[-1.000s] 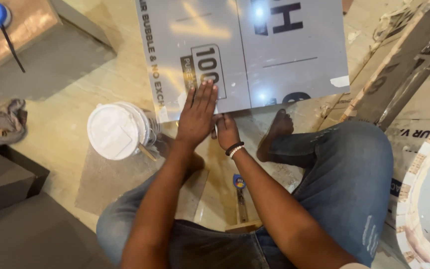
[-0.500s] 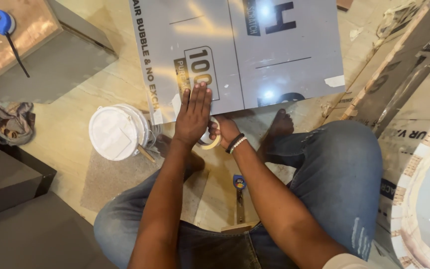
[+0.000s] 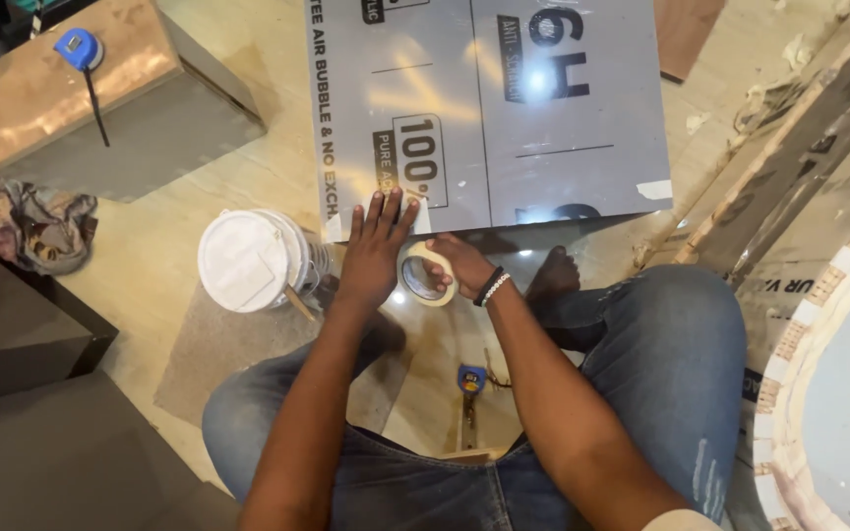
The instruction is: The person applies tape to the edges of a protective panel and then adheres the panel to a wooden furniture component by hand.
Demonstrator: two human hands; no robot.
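- Head view shows the left hand [image 3: 376,251] laid flat, palm down, fingers spread and pointing away from the person, with the fingertips pressing on the near edge of the grey sheet [image 3: 489,108].
- Its forearm runs straight up from the lap, and the hand grips nothing.
- The right hand [image 3: 456,264] sits just beside the left, curled around a tape roll [image 3: 425,273]; fingers wrap the roll's far side and the roll stands on edge, its hole facing the camera.
- A dark band and a pale bracelet [image 3: 490,286] circle the right wrist, and that forearm angles in from the lower right.
- The roll is held just below the sheet's near edge, between the two hands.
- A white strip of tape [image 3: 421,214] lies at the sheet's edge by the left fingertips.
- The person sits on the floor in jeans, one bare foot [image 3: 553,275] tucked under the sheet's edge.
- A white bucket [image 3: 248,261] stands just left of the left hand.
- A small blue tool [image 3: 471,379] lies on the floor between the legs.
- Farther left a rag [image 3: 22,221] lies by a brown box [image 3: 71,108] bearing a blue tape measure [image 3: 81,49].
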